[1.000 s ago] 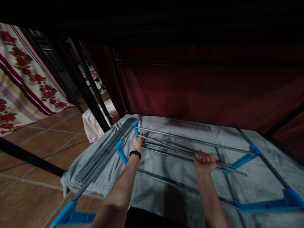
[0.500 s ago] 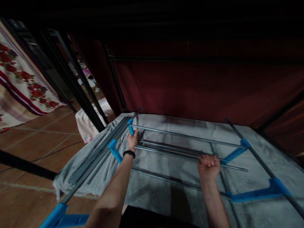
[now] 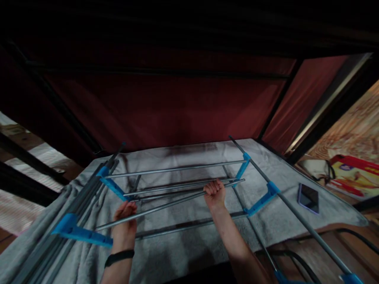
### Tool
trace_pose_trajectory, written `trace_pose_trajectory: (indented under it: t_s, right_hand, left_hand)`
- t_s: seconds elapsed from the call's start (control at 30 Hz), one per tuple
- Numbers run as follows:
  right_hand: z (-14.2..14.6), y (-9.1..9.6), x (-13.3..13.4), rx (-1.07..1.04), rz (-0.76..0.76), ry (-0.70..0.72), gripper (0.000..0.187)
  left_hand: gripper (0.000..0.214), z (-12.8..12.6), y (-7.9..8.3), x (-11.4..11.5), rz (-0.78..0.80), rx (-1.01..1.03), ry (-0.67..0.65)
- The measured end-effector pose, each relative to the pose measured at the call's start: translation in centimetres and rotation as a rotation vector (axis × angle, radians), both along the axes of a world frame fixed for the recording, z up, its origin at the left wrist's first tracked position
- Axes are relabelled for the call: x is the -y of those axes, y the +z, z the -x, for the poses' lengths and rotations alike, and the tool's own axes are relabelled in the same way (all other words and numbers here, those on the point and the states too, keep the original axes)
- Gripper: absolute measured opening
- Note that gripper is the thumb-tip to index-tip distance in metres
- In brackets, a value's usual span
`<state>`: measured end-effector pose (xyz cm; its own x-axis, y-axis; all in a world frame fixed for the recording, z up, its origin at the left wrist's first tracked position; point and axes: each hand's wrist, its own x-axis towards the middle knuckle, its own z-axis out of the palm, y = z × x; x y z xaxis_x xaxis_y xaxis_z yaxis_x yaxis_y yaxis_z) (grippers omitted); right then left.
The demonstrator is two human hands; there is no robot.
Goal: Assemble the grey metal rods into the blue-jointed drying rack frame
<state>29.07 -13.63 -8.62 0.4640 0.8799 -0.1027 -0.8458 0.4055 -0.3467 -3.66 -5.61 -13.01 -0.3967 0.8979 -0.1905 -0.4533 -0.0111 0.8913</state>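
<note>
My right hand (image 3: 215,194) is closed around a loose grey metal tube (image 3: 168,206). That tube slants down to the left and passes over my left wrist area. My left hand (image 3: 126,217) has its fingers curled at the lower end of a blue plastic bracket (image 3: 114,188) on the frame's left side; the exact grip is partly hidden. Other metal tubes (image 3: 174,185) run crosswise between the left bracket and the blue bracket (image 3: 242,167) at the far right. Nearer to me are another left blue bracket (image 3: 79,230) and a right one (image 3: 262,200).
A grey blanket (image 3: 183,252) lies under the frame. Bundled tubes (image 3: 56,240) lie at left. On the right are a phone (image 3: 308,198), a red-and-yellow box (image 3: 355,173) and dark curved bars (image 3: 296,256). A dark red curtain (image 3: 177,110) hangs behind, between black posts.
The view has turned to the right, bringing the phone and box into sight. The tube in my right hand now slants, its left end lower and nearer me. My left hand sits lower on the bracket.
</note>
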Motion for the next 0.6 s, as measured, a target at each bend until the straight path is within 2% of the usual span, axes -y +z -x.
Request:
trace_pose_trajectory:
  t_s: [0.13,0.23,0.4,0.6]
  right_hand:
    - [1.1,0.5,-0.5,-0.04,0.04,0.059,0.059]
    - [1.4,1.0,-0.9,-0.062,0.076,0.086,0.055]
    - [1.0,1.5,-1.5,-0.05,0.085,0.088,0.054]
    - [0.5,1.9,-1.7,-0.116,0.107,0.089,0.05]
  left_hand:
    - [0.036,-1.9,0.4,3.2,0.057,-0.004,-0.189]
    - [0.035,-2.5,0.6,4.5,0.056,-0.049,-0.243]
    - [0.037,-2.6,1.0,5.6,0.069,-0.088,-0.293]
    - [0.04,-2.5,1.6,5.7,0.124,-0.077,-0.305]
